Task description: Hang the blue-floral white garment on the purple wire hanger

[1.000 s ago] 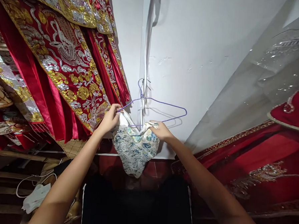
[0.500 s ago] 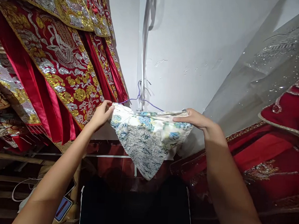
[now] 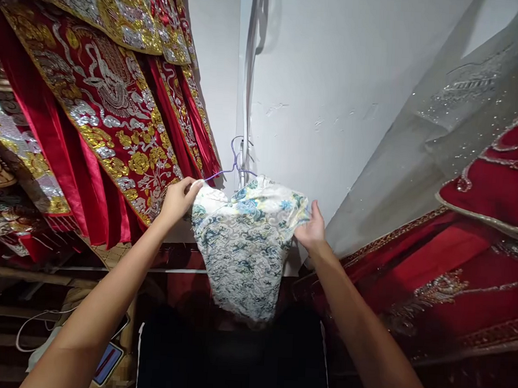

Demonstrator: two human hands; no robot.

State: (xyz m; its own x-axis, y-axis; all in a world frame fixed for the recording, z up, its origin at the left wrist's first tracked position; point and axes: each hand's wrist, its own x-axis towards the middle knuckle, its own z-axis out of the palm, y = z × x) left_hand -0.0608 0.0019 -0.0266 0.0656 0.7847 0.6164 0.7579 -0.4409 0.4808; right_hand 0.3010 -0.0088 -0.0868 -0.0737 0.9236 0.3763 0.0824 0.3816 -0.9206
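A small white garment point(image 3: 243, 245) with a blue, green and grey floral pattern hangs on a thin purple wire hanger point(image 3: 233, 158) hooked on the white wall. My left hand point(image 3: 178, 198) pinches the garment's left shoulder by the hanger's end. At the garment's right side, just under the shoulder, my right hand point(image 3: 311, 228) grips the cloth. Most of the hanger is hidden under the cloth; only its hook and left arm show.
Red robes with gold and silver embroidery point(image 3: 103, 105) hang close on the left. More red embroidered cloth under a sheer sequined cover point(image 3: 468, 187) fills the right. A dark cloth surface point(image 3: 228, 360) lies below. White cables point(image 3: 248, 72) run down the wall.
The garment, bunched low on the hanger before, now lies spread over both hanger arms. My right hand pulled its right side outward, then dropped to the garment's right edge.
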